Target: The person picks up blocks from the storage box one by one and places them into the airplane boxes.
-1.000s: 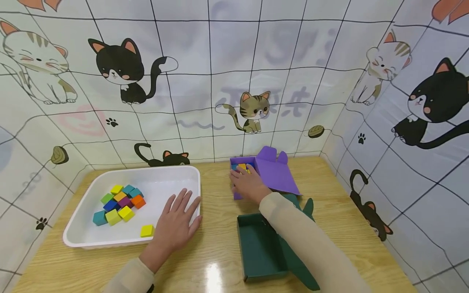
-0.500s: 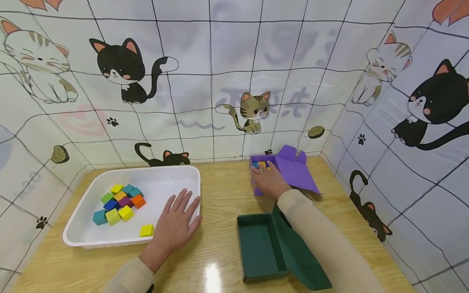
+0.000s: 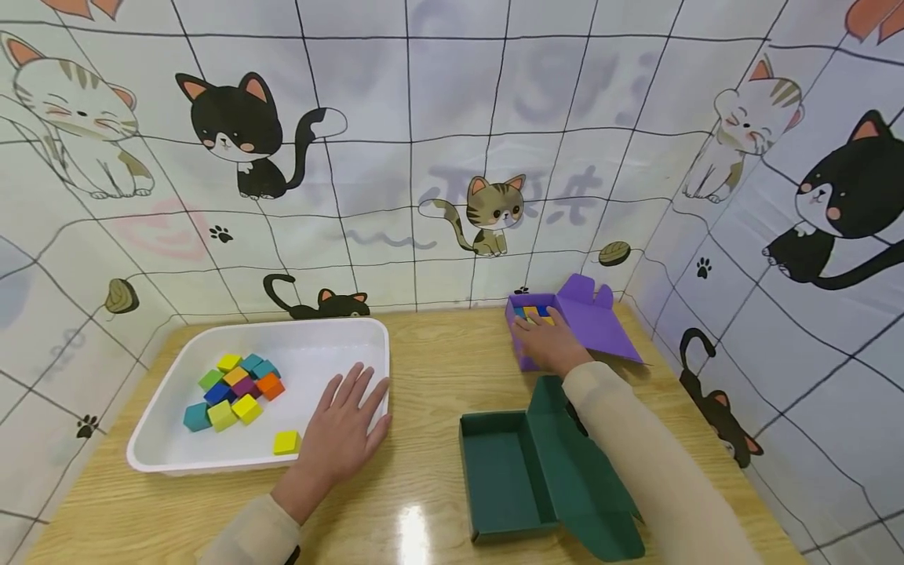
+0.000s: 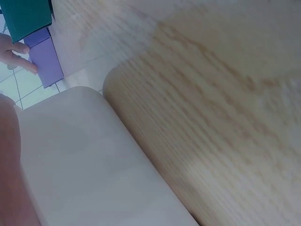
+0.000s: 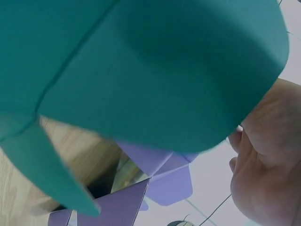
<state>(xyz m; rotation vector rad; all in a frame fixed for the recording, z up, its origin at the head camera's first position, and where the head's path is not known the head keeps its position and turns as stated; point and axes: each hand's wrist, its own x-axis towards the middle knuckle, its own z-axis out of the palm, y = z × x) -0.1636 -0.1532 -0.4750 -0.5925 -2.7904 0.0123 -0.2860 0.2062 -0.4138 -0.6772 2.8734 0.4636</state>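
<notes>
On the table at far right, a right hand touches a purple box, fingers partly spread over its near-left corner by the blocks, any grip unclear; at left, the left hand lies fingers straight, holding nothing, over a tray's edge.

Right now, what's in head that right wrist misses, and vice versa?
Only head: the tray, the blocks lying in it, the left grip over its right edge, and more blocks inside the purple box.

Only right wrist: the right grip from below, partly hidden behind the green lid; head has it from above.

Both: that grip, the lid, part of the purple box, the table and the wall.
</notes>
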